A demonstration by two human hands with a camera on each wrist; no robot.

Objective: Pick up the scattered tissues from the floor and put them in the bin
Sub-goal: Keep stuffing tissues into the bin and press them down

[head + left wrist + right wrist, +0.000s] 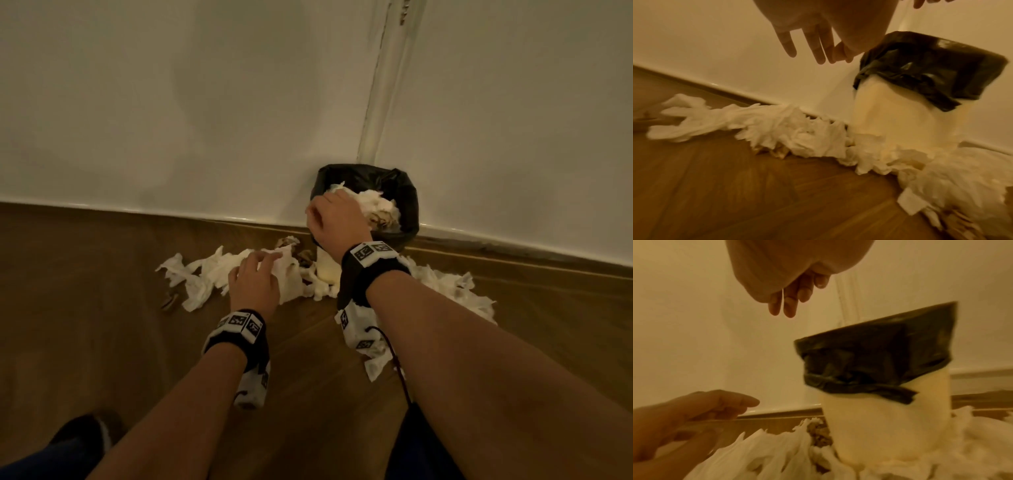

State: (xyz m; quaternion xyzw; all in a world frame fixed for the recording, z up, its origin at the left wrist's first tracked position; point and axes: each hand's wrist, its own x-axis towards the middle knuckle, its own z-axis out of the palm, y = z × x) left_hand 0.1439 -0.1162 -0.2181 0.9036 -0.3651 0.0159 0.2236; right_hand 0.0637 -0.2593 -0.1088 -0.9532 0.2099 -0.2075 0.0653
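Note:
A cream bin (407, 198) with a black liner stands against the wall, with crumpled white tissues (376, 202) heaped inside. My right hand (329, 212) hangs over its near rim; in the right wrist view its fingers (791, 305) droop loosely above the bin (885, 418) and hold nothing. More scattered tissues (205, 274) lie on the floor left of the bin, and others (455, 291) to its right. My left hand (260, 270) hovers over the left pile with straight fingers (813, 52), empty, above the tissues (787, 129).
The wooden floor (102, 342) meets a white wall (171, 120) at a skirting board. A vertical strip (376, 85) runs up the wall behind the bin. Small brown scraps (169, 301) lie by the left pile. A dark shoe (82, 431) is at the lower left.

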